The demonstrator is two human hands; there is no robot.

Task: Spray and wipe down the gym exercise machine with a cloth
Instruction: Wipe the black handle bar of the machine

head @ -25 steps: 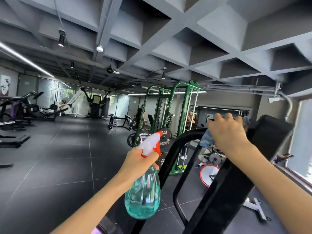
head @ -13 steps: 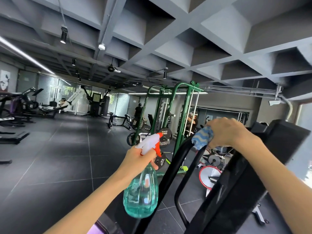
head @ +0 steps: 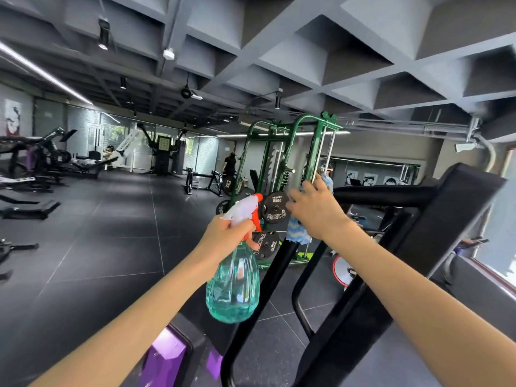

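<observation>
On the floor of a dark-tiled gym, a person cleans an exercise machine (head: 446, 208), caught mid-wipe. Just right of centre, at about 3 o'clock, the right hand (head: 315, 210) wraps its fingers over a blue-and-white cloth (head: 297, 233). It clamps the cloth round the bend of the machine's black tube (head: 385, 195), where the upright turns into the crossbar.

At 7 o'clock of centre the left hand (head: 226, 233) grasps the neck of a spray bottle (head: 233, 283), one finger curled at the orange trigger. The teal body hangs toward 6 o'clock and the white nozzle points toward 2 o'clock, at the cloth hand. No mist shows, so whether the trigger is being squeezed cannot be told.

The step in hand looks to be wiping the tube's corner. Next, by the look of it, the cloth should slide along bare tube, toward 3 o'clock on the crossbar or down toward 6 o'clock. A fresh spray would need aiming ahead of the fingers, not on them.

Counted: two hands, one bottle, one cloth, one machine being cleaned. Behind, at 1 o'clock, stands one green rack (head: 315, 141) with four weight plates (head: 275, 208) made out. One figure (head: 229, 163) stands at 11 o'clock.
</observation>
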